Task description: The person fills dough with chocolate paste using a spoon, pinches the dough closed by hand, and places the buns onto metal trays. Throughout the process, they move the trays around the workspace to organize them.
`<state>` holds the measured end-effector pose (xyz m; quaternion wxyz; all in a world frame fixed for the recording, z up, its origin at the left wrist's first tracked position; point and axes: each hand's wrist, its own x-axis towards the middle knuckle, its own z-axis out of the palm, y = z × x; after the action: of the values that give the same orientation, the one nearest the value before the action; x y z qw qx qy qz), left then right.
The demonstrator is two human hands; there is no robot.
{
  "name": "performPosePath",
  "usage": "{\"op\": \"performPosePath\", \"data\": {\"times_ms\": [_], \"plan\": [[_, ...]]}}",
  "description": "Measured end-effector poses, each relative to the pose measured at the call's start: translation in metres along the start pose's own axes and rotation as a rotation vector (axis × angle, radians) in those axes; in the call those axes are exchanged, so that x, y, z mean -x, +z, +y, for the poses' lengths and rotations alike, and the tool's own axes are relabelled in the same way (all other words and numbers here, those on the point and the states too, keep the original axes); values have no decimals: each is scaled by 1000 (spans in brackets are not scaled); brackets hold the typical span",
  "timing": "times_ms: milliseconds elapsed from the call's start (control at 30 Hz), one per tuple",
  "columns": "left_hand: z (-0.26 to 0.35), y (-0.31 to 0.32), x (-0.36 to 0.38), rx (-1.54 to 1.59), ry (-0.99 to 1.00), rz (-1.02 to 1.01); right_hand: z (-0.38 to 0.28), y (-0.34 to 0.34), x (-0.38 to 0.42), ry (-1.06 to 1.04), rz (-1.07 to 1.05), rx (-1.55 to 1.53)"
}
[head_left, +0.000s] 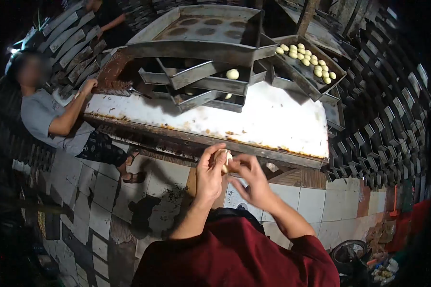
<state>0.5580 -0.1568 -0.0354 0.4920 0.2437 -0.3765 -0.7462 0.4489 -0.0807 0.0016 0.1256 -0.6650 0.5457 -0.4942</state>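
Note:
In front of my chest, over the near edge of the table, my left hand (pixel 209 176) is closed around a small pale dough ball (pixel 228 158). Thumb and fingers wrap it, hiding most of its surface. My right hand (pixel 255 183) is beside it on the right, thumb and fingers spread, fingertips close against the ball. Similar pale yellow balls (pixel 305 56) sit grouped in a metal tray (pixel 298 76) at the back right. One more round ball (pixel 232 74) shows in the stacked trays at the centre.
A white-topped table (pixel 277 117) with rusty edges stands before me. Metal trays (pixel 191 50) are piled crosswise on it. A person in a grey shirt (pixel 45 117) is at the left end; another person (pixel 111 21) is behind. Stacked trays (pixel 383 110) line the right side.

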Motion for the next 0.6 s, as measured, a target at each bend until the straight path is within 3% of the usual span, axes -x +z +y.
{"op": "performPosePath", "data": {"times_ms": [33, 100, 133, 200, 233, 267, 400, 433, 500, 600], "plan": [[-3, 11, 1, -10, 11, 4, 6, -3, 7, -92, 40, 184], [-7, 28, 9, 77, -239, 52, 21, -20, 12, -129, 59, 171], [-11, 33, 13, 69, -237, 62, 26, -28, 11, -164, 72, 172], [-16, 38, 21, -179, 47, -81, 22, -43, 6, -100, 37, 87], [-9, 39, 24, -471, 209, -178, 19, -47, 3, 149, -2, -178], [-4, 40, 27, -474, 213, -169, 17, -48, 0, 398, -46, -439], [15, 30, 31, -464, 180, -223, 22, -23, 5, 415, -57, -631], [15, 22, 24, -267, 128, -88, 19, -18, 1, 0, -40, -216], [26, 9, 19, -16, 29, 67, -6, 5, 1, -40, 9, -27], [40, -21, 20, 32, 1, -33, -16, 30, -17, -132, 61, 111]]}}
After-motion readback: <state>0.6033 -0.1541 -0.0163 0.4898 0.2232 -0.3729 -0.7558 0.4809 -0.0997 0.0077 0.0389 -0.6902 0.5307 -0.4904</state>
